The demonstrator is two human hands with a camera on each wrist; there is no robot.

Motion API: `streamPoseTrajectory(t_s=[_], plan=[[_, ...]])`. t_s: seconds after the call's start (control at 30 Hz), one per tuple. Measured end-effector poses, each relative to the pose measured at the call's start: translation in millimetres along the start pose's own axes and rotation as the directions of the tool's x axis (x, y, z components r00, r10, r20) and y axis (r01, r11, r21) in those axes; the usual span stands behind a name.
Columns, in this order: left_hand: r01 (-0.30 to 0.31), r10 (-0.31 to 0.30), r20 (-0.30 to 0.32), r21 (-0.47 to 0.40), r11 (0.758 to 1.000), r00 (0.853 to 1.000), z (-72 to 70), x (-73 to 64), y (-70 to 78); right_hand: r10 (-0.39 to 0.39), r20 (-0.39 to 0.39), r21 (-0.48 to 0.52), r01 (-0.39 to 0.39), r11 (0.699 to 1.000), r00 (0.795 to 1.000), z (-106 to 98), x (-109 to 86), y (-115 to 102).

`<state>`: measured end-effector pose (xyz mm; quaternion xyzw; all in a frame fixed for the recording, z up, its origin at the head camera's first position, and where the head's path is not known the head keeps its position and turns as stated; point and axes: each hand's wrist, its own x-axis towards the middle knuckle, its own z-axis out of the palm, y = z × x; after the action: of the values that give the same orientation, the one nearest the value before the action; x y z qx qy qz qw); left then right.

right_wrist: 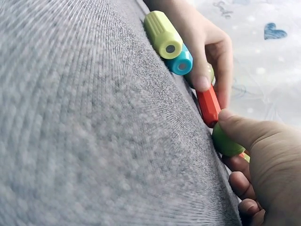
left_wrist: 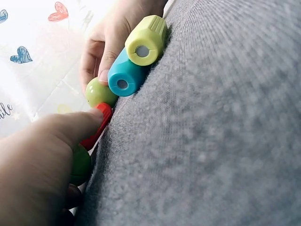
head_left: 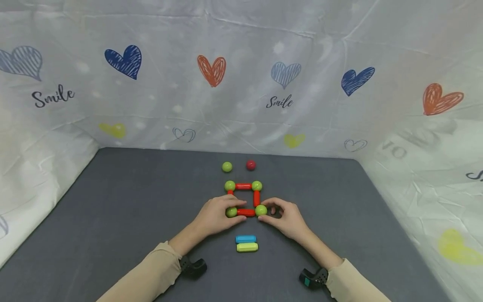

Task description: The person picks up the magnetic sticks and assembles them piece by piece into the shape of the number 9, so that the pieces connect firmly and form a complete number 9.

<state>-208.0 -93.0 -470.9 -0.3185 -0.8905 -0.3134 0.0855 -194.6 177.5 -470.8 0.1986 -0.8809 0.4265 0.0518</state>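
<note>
the square (head_left: 243, 186) between the hands looks almost made. left hand (head_left: 216, 214) pinches its 6 o'clock stick (head_left: 247, 212), right hand (head_left: 289, 218) its 5 o'clock ball (head_left: 261, 210). loose sticks (head_left: 247, 246) at 6, loose balls (head_left: 250, 165) at 12 are unused.

Light is soft; wrist views blur the nearest cloth (left_wrist: 211, 174).

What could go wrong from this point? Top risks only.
1. The left hand holds the front red rod while the right hand grips the near-right green ball; an uneven pull might part that corner.
2. The blue rod and yellow rod lie just nearside; a retreating hand could knock them.
3. The loose red ball might roll if bumped.
</note>
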Motion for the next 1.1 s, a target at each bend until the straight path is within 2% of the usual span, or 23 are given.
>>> streamPoseTrajectory(t_s=[0.23, 0.4, 0.6, 0.77, 0.87, 0.97, 1.03, 1.1], plan=[[-0.003, 0.003, 0.017, 0.012, 1.000, 1.000, -0.7, 0.8, -0.8, -0.002, 0.004, 0.013, 0.002, 1.000, 1.000, 1, -0.1, -2], [-0.010, 0.010, 0.007, -0.015, 1.000, 1.000, -0.2, 1.1, -2.3, -0.005, 0.000, 0.008, 0.005, 1.000, 1.000, 0, 0.7, -3], [0.019, -0.020, -0.013, -0.049, 0.999, 1.000, 0.8, 1.8, -2.7, -0.006, 0.006, 0.001, 0.006, 1.000, 1.000, 0, 1.2, -2], [0.034, -0.035, -0.022, -0.034, 0.999, 0.999, 0.1, 2.6, -1.1, -0.004, 0.006, -0.003, 0.004, 1.000, 1.000, -1, 1.4, -2], [0.074, -0.075, -0.064, -0.024, 0.997, 0.995, -2.9, 3.5, -0.7, -0.008, 0.003, -0.010, 0.008, 1.000, 1.000, -1, 1.2, -1], [0.144, -0.151, -0.117, -0.068, 0.987, 0.982, -9.4, 4.8, -4.2, -0.011, 0.001, -0.010, 0.011, 1.000, 1.000, -1, 0.7, 0], [0.191, -0.202, -0.110, -0.096, 0.977, 0.973, -14.6, 5.3, -10.5, -0.016, 0.000, -0.006, 0.016, 1.000, 1.000, -1, 0.5, 0], [0.223, -0.231, -0.052, -0.124, 0.967, 0.972, -19.5, 5.5, -18.4, -0.021, 0.001, -0.004, 0.021, 1.000, 1.000, 0, 0.4, 0]])
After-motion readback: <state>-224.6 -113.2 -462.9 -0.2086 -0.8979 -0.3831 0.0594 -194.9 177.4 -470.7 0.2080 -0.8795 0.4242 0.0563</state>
